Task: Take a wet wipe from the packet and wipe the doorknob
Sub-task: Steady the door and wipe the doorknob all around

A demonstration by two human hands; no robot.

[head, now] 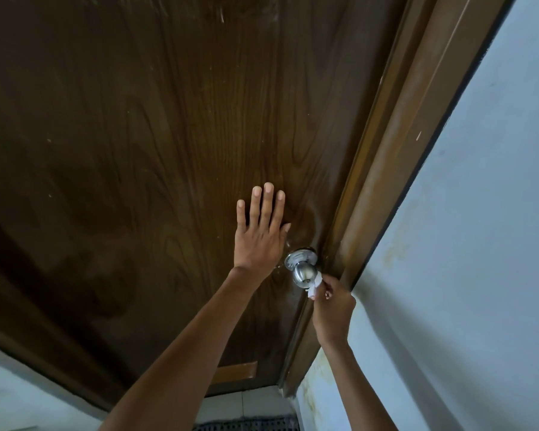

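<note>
Clearly the wiping step: the packet part looks done, and no packet is in view. Right hand pinches a small bunched white wet wipe against the lower right side of the doorknob. Knob is silver and round, on its plate, close to the right edge of the door, just beside the door frame. Left hand lies flat on the door, fingers straight, just up-left of the knob, holding nothing; probably bracing the door. Next move, as I judge it: carry the wipe round the ball to its top and left side, then the neck and plate, pressing firmly. Count: one knob, one wipe, two hands, one door.
</note>
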